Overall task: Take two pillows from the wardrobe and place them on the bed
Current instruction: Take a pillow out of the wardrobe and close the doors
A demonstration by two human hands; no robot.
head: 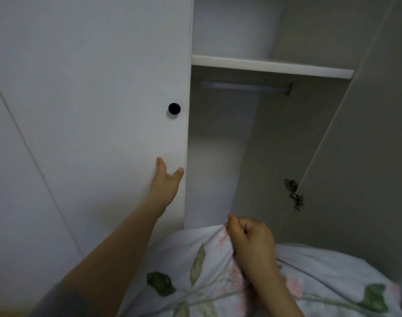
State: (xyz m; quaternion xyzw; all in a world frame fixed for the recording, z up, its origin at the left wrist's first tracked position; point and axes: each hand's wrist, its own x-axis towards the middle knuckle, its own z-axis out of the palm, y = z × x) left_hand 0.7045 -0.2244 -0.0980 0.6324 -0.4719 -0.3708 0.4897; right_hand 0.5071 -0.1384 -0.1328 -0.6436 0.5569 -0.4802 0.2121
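1. The wardrobe stood with its right compartment exposed. Inside it I could make out only a shelf and a hanging rail beneath it. The lower part was hidden behind the pillow.
2. The left door was closed. The right door was swung out, with its hinge showing.
3. One floral pillow was outside the wardrobe, low in my view and just in front of the opening. I judged the first pillow as taken but not yet placed. No bed was in view.
4. A second pillow was not in view, so I judged well over half the task remained.
5. The right hand was clenched on a bunched fold of the pillow's cover, carrying it.
6. The left hand lay flat, fingers straight, against the closed door near its free edge, below the black knob, holding nothing.
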